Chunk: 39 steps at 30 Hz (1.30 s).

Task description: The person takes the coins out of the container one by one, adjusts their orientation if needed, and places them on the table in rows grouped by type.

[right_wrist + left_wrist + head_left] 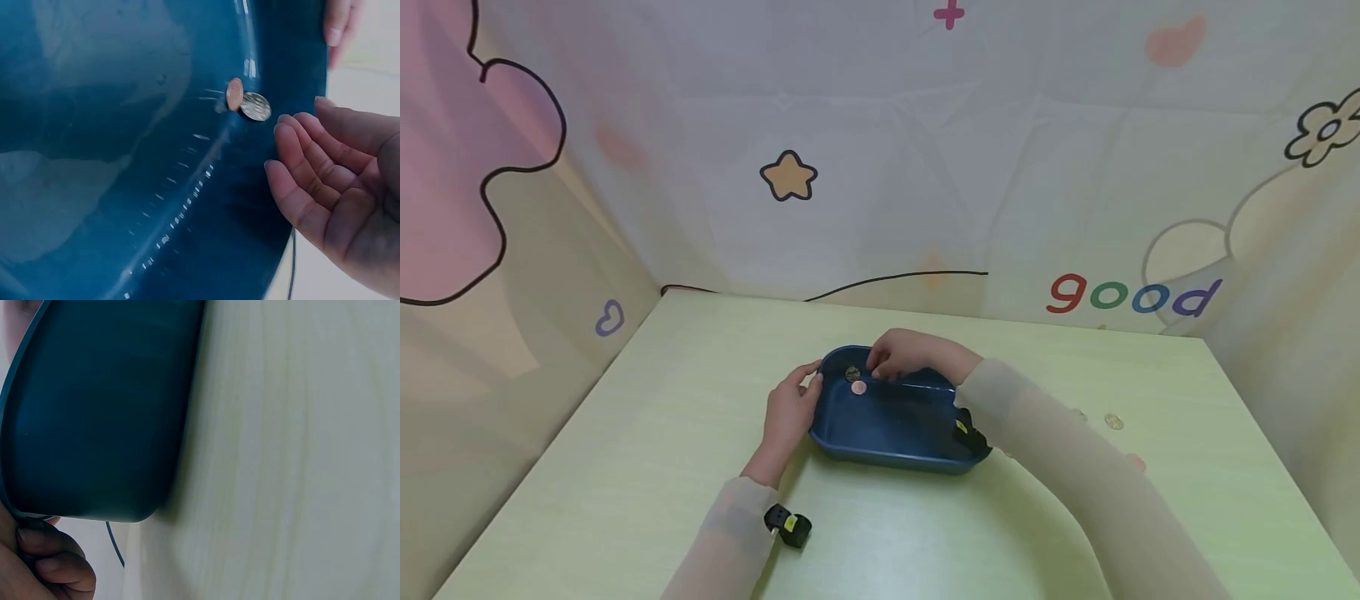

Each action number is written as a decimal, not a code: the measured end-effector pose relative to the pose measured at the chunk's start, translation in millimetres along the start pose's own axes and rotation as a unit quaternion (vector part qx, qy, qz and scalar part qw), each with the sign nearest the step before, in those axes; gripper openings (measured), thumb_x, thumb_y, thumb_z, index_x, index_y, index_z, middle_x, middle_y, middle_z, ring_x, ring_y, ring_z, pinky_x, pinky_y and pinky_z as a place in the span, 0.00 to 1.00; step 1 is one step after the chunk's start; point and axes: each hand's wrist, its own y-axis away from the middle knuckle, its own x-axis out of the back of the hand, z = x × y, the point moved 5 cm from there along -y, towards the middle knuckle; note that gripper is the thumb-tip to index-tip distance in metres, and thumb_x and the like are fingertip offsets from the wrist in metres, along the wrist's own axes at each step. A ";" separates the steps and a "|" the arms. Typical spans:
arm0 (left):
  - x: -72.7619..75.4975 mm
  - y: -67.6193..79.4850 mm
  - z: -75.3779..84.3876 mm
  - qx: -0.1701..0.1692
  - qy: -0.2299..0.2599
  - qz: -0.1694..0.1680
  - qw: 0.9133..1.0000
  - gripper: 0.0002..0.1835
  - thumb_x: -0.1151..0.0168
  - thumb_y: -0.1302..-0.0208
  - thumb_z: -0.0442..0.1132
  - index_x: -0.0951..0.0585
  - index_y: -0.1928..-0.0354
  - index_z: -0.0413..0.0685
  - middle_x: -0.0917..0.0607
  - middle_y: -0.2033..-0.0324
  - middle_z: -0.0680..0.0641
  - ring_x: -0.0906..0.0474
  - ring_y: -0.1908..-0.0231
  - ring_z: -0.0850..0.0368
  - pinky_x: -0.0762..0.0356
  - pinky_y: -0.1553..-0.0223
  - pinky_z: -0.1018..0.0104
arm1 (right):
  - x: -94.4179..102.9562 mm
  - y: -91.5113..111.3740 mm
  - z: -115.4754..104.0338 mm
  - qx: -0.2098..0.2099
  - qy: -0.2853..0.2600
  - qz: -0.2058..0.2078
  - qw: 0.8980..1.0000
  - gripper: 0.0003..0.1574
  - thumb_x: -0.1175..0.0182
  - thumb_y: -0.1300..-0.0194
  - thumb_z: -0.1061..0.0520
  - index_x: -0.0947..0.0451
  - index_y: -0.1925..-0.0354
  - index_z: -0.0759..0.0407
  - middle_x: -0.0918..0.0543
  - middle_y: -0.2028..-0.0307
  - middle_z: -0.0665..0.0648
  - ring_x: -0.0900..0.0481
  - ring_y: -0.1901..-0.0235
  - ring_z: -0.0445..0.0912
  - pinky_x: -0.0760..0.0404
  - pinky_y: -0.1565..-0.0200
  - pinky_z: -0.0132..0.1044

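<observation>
A deep blue plastic basin [880,433] with rounded corners sits on the table. At its left rim my left hand [790,408] grips the edge; the left wrist view shows its curled fingers [59,559] by the basin's corner. Reaching over the far side, my right hand [906,353] is above the basin with loosely bent fingers. The right wrist view shows nothing in its palm. A copper-coloured coin [234,94] and a silvery coin [255,107] lie touching inside the basin, at the foot of its wall, close to the right fingertips.
More coins lie on the table right of the basin, partly hidden by the right sleeve: a silvery coin [1113,422] and a copper-coloured one [1137,462] among them. A printed cloth [880,225] hangs behind the pale table [625,467].
</observation>
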 end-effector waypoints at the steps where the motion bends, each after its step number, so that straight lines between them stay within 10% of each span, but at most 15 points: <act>1: 0.1 0.0 0.1 -0.001 0.000 0.001 1.000 0.20 0.44 0.24 0.40 0.20 0.34 0.44 0.35 0.89 0.56 0.40 0.85 0.62 0.41 0.79 0.69 | -2.4 -2.5 0.1 -0.002 0.000 -0.001 1.000 0.20 0.44 0.24 0.61 0.21 0.39 0.69 0.13 0.48 0.65 0.12 0.54 0.52 0.14 0.50 0.40; 39: 0.1 -0.6 0.0 0.005 0.002 -0.001 1.000 0.20 0.44 0.24 0.40 0.20 0.35 0.45 0.37 0.87 0.56 0.40 0.84 0.61 0.43 0.79 0.70 | -46.3 -35.1 11.7 0.036 0.023 0.047 0.998 0.11 0.34 0.31 0.59 0.19 0.52 0.61 0.18 0.68 0.55 0.24 0.75 0.40 0.25 0.70 0.28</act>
